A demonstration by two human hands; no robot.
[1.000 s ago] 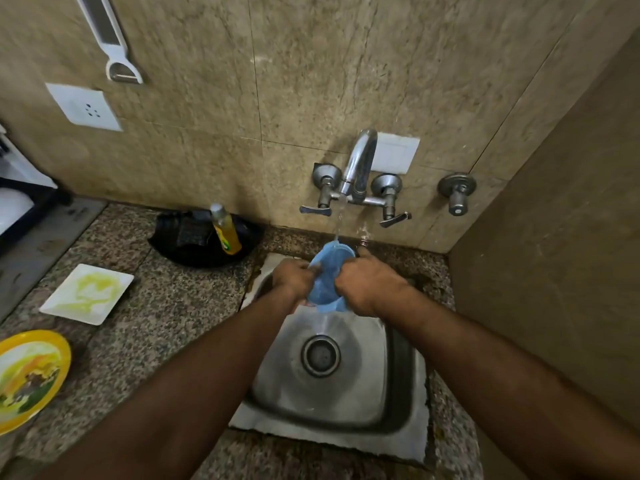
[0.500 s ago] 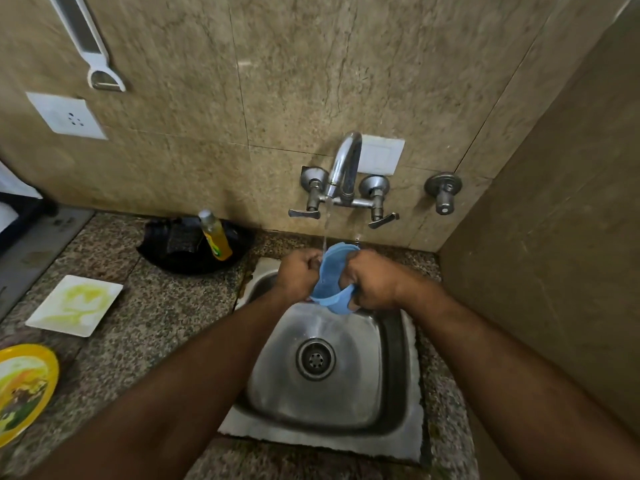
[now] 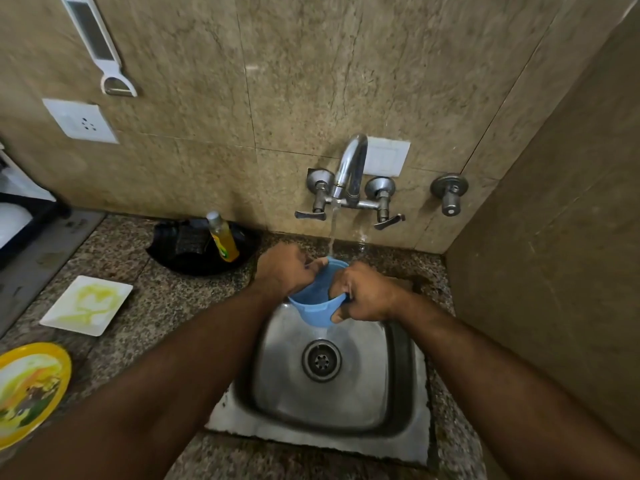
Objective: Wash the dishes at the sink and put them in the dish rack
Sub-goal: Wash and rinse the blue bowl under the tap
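— What's around the sink (image 3: 408,441)?

— I'll go from big to small. The speckled stone desk (image 3: 166,299) runs left of the sink. At the far left of the sink, cut off by the frame edge, is a dark rack or tray with something white in it (image 3: 20,220); I can't tell for sure that it's the dish rack. Nearer the sink lie a yellow plate (image 3: 27,393) with food left on it, a smeared white square plate (image 3: 86,304), then a dark dish (image 3: 180,251) holding a yellow soap bottle (image 3: 223,237).

— And the cup?

— The blue plastic cup (image 3: 317,303) is above the sink's back edge, tilted under the running tap (image 3: 349,171). My left hand (image 3: 282,271) grips its far rim; my right hand (image 3: 367,297) is curled over the near rim, fingers inside.

— How will it handle?

— Light, stiff, unlikely to break, I'd judge, but wet and slippery. Hold it by the rim and wall. Its base is hidden behind my right hand.
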